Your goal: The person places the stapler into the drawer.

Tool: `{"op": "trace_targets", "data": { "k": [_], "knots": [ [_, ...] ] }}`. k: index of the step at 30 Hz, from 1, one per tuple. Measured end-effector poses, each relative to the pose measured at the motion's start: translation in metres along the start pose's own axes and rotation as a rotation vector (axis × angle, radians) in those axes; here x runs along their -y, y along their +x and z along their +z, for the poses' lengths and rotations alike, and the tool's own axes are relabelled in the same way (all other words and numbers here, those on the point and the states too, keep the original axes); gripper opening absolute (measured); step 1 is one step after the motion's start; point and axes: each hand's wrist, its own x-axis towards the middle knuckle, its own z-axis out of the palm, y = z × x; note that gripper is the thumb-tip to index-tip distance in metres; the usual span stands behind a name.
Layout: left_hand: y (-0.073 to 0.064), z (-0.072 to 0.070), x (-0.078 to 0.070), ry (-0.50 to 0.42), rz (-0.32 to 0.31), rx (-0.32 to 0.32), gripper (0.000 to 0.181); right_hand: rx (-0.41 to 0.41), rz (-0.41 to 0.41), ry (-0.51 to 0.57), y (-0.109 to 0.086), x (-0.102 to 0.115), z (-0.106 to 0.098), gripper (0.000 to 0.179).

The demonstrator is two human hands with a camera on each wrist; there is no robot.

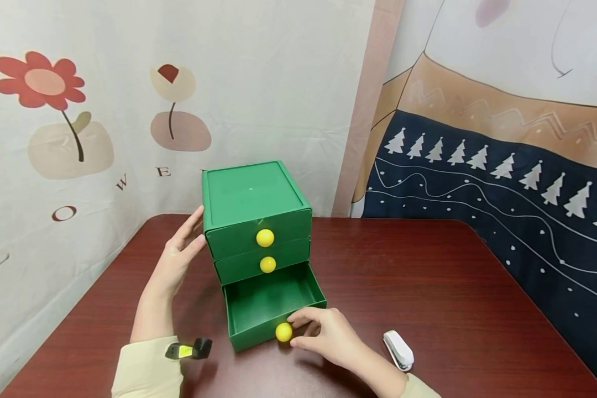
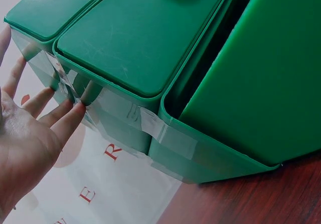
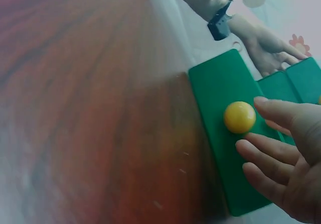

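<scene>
A green three-drawer box [image 1: 251, 190] stands on the table, its two upper drawers closed and its bottom drawer [image 1: 271, 296] pulled out, with nothing inside. Each drawer front has a round yellow knob; the lowest knob [image 1: 284, 332] faces forward. With fingers extended, my left hand [image 1: 174, 262] touches the box's left side; the left wrist view shows its fingertips against the clear tape [image 2: 155, 126] there. Close beside the bottom knob is my right hand [image 1: 330, 334], thumb and fingers spread and curved loosely. In the right wrist view they appear not to grip the knob [image 3: 239, 117].
A white stapler [image 1: 398, 350] lies on the dark red wooden table [image 1: 443, 276], right of my right hand. A black strap device [image 1: 189, 350] is on my left wrist. Printed curtains [image 1: 278, 83] hang behind the table and along its right side.
</scene>
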Motion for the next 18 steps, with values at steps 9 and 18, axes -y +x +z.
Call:
{"op": "trace_targets", "data": {
  "k": [9, 18],
  "knots": [
    [0.000, 0.000, 0.000, 0.000, -0.004, -0.003, 0.055, 0.054, -0.111, -0.030, -0.015, 0.004, -0.034, 0.040],
    [-0.001, 0.000, -0.001, 0.006, -0.018, -0.005, 0.055, 0.079, -0.173, -0.095, -0.030, -0.008, -0.069, 0.053]
  ]
}}
